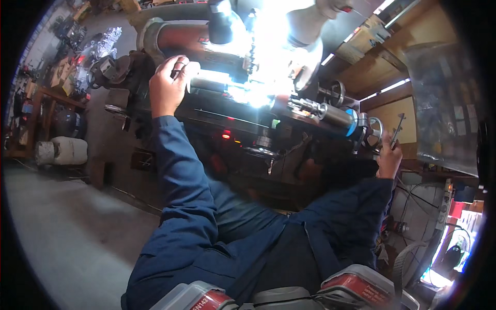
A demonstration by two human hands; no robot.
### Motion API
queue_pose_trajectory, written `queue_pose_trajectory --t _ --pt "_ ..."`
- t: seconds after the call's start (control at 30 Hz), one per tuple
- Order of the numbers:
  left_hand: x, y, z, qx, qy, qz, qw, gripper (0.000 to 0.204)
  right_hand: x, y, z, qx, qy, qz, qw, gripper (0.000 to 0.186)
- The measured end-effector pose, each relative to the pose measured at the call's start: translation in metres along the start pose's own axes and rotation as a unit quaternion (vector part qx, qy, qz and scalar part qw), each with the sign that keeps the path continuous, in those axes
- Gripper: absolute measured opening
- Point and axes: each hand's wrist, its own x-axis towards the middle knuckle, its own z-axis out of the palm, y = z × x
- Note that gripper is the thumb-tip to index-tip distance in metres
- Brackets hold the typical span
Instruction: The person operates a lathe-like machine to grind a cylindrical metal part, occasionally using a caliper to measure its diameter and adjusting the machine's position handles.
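A machine, possibly a lathe, fills the upper middle under a glaring light. My left hand [170,82] is closed at the left end of a pale metal cylinder [209,82], with something small and dark between its fingers; exactly what it grips is unclear. At the right, my right hand [387,155] holds a slim dark metal tool [398,129], beside a chrome handwheel [375,129]. Just left of that wheel sits a steel tailstock barrel [336,118] with a blue band. Glare hides the middle of the work.
A red machine housing [186,37] lies behind my left hand. A lower handwheel [261,152] juts toward me. Gas bottles [72,151] and cluttered shelves [67,72] stand at the left. A clear plastic sheet [444,103] hangs at the right, above cables and a power strip [444,201].
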Motion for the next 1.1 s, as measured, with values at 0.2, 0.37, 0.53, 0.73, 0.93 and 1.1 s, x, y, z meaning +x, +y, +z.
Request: queue_pose_trajectory --t 0.2,0.37,0.53,0.73,0.93,1.1 --pt "0.002 -0.006 0.01 -0.04 0.078 0.042 0.995 0.026 0.028 0.028 0.014 -0.172 0.053 -0.085 0.98 0.048" --pt "0.004 -0.008 0.006 -0.066 0.082 0.024 0.994 0.027 0.009 0.04 0.011 -0.12 0.059 -0.013 0.991 0.04" --pt "0.007 -0.009 0.008 -0.082 0.083 0.036 0.993 0.026 -0.029 -0.007 0.038 0.178 0.077 -0.143 0.97 0.034" --pt "0.004 -0.015 0.008 -0.067 0.087 0.008 0.994 0.024 -0.137 -0.058 0.11 0.162 -0.171 -0.273 0.933 0.056" --pt "-0.002 -0.02 0.011 -0.108 0.104 0.034 0.988 0.024 -0.196 -0.08 0.166 0.354 -0.472 0.045 0.806 0.059" --pt "-0.011 -0.019 0.005 -0.089 0.102 0.023 0.991 0.027 -0.232 -0.09 0.2 0.42 -0.449 0.092 0.783 0.056"
